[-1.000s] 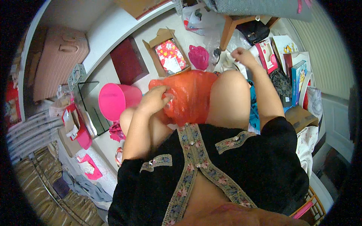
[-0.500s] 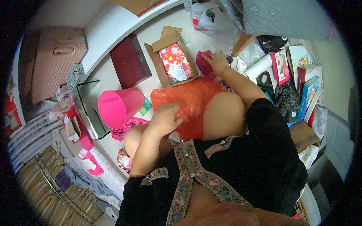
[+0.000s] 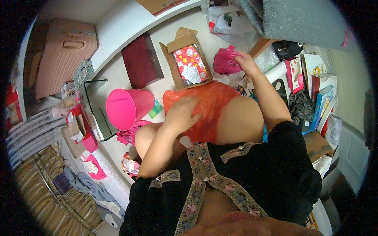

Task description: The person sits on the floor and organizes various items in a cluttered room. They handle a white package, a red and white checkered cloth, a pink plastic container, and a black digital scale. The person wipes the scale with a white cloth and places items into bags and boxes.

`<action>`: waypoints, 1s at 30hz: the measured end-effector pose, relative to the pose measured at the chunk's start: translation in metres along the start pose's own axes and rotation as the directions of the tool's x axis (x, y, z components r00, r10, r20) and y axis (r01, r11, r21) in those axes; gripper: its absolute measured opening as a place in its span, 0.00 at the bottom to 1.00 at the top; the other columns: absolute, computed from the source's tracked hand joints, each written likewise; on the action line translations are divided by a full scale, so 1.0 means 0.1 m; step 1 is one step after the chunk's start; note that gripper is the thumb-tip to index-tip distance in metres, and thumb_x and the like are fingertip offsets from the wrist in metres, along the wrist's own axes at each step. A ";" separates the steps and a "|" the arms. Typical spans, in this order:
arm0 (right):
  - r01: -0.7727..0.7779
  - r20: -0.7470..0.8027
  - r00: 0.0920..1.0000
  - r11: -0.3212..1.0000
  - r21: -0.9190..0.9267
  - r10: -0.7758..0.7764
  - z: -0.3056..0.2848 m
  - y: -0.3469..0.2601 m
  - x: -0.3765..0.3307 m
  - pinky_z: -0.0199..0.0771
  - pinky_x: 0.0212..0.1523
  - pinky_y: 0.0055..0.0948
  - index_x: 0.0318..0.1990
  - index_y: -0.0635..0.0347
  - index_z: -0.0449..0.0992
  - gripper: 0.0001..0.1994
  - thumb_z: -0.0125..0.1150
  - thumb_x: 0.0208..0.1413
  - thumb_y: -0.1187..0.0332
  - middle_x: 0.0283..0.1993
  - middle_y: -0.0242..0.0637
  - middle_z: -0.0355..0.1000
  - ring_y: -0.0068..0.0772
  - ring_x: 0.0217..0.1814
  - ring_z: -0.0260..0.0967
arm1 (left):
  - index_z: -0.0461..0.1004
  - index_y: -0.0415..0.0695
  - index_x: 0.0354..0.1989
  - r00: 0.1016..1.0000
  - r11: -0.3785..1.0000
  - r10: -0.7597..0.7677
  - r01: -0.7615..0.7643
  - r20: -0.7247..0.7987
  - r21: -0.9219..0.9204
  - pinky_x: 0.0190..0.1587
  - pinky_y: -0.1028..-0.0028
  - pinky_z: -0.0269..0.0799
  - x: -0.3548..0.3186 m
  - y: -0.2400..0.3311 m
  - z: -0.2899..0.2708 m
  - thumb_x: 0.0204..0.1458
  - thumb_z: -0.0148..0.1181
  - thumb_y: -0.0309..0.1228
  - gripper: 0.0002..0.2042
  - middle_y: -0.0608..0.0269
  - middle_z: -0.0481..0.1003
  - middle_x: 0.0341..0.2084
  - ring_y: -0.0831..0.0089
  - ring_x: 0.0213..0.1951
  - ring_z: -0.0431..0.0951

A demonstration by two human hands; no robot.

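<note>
My right hand [image 3: 247, 65] is closed on the edge of a crumpled magenta plastic bag [image 3: 226, 61], lifted a little off the floor. An orange-red plastic sheet or bag [image 3: 210, 112] lies spread across my lap. Flat on it rests my left hand [image 3: 182, 114], fingers stretched out and holding nothing. Just beyond my knees stands an open cardboard box [image 3: 176, 73]. Inside it is a red package with white and yellow flowers [image 3: 186, 59], and a white slip [image 3: 190, 75] lies on top.
A pink bin [image 3: 128, 107] lies tilted at the left, beside a dark red box [image 3: 139, 63]. A white carrier bag [image 3: 226, 23] sits at the far side. Books [image 3: 323, 103], boxes and a black bag [image 3: 286, 49] crowd the right. A suitcase [image 3: 69, 55] stands far left.
My right hand has gone from lying spread on the magenta bag to gripping and raising it. My left hand stays on the orange-red plastic. The view has shifted slightly.
</note>
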State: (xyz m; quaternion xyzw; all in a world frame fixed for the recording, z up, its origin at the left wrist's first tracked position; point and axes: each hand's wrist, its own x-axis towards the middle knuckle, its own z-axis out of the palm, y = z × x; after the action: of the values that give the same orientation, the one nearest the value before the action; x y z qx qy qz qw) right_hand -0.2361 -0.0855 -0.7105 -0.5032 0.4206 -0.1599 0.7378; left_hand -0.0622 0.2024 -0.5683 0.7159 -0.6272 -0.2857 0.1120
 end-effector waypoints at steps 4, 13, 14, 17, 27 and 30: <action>0.057 0.069 0.993 0.898 0.437 -0.097 -0.05 -0.59 -0.48 0.75 0.52 0.34 0.53 0.64 0.73 0.17 0.49 0.56 0.76 0.47 0.39 0.77 0.35 0.47 0.75 | 0.60 0.44 0.66 0.942 0.922 -0.091 -0.042 -0.322 -0.385 0.60 0.62 0.68 0.19 0.10 -0.07 0.55 0.62 0.32 0.29 0.51 0.66 0.60 0.57 0.60 0.69; -0.071 0.452 0.828 0.737 0.672 -0.332 0.74 -1.60 -1.40 0.69 0.62 0.41 0.57 0.67 0.68 0.21 0.45 0.55 0.72 0.53 0.44 0.73 0.41 0.55 0.72 | 0.52 0.48 0.70 0.975 -0.199 -0.076 -0.220 -0.209 -0.955 0.61 0.59 0.68 0.30 0.40 -0.16 0.53 0.63 0.26 0.36 0.57 0.64 0.63 0.63 0.62 0.68; -0.129 0.491 0.806 0.713 0.690 -0.330 0.88 -1.68 -1.48 0.69 0.61 0.42 0.54 0.66 0.70 0.19 0.45 0.55 0.71 0.53 0.44 0.73 0.41 0.54 0.72 | 0.54 0.47 0.69 0.969 -0.284 -0.032 -0.244 -0.245 -0.927 0.61 0.57 0.68 0.30 0.40 -0.16 0.52 0.63 0.24 0.35 0.58 0.67 0.60 0.62 0.60 0.70; -0.045 0.494 0.731 0.689 0.724 -0.471 0.95 -1.62 -1.29 0.71 0.58 0.40 0.50 0.65 0.72 0.16 0.46 0.56 0.72 0.50 0.42 0.75 0.40 0.52 0.73 | 0.55 0.49 0.68 0.953 -0.395 -0.073 -0.298 -0.294 -0.869 0.58 0.57 0.71 0.22 0.38 -0.21 0.53 0.62 0.22 0.33 0.59 0.70 0.57 0.64 0.59 0.71; 0.080 0.252 0.950 0.925 0.372 -0.184 1.70 -1.12 -1.31 0.66 0.62 0.42 0.63 0.55 0.65 0.27 0.54 0.63 0.48 0.61 0.35 0.70 0.35 0.62 0.67 | 0.66 0.45 0.60 0.907 -0.485 -0.242 -0.421 -0.344 -0.767 0.58 0.62 0.72 -0.01 -0.17 -0.16 0.63 0.48 0.31 0.17 0.61 0.74 0.53 0.67 0.53 0.77; 0.032 0.393 0.912 0.977 0.211 -0.115 1.66 -0.94 -1.19 0.60 0.68 0.51 0.68 0.55 0.59 0.32 0.54 0.63 0.47 0.68 0.37 0.63 0.39 0.69 0.61 | 0.67 0.47 0.60 0.868 -0.515 -0.348 -0.492 -0.354 -0.702 0.59 0.61 0.70 -0.07 -0.23 -0.14 0.63 0.48 0.30 0.17 0.63 0.74 0.53 0.67 0.54 0.76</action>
State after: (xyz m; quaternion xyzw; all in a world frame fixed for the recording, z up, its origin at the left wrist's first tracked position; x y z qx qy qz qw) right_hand -0.1591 0.0524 -0.5502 -0.4641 0.2217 -0.1222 0.8488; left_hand -0.0355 0.2107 -0.5676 0.2265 -0.0546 -0.4827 0.8442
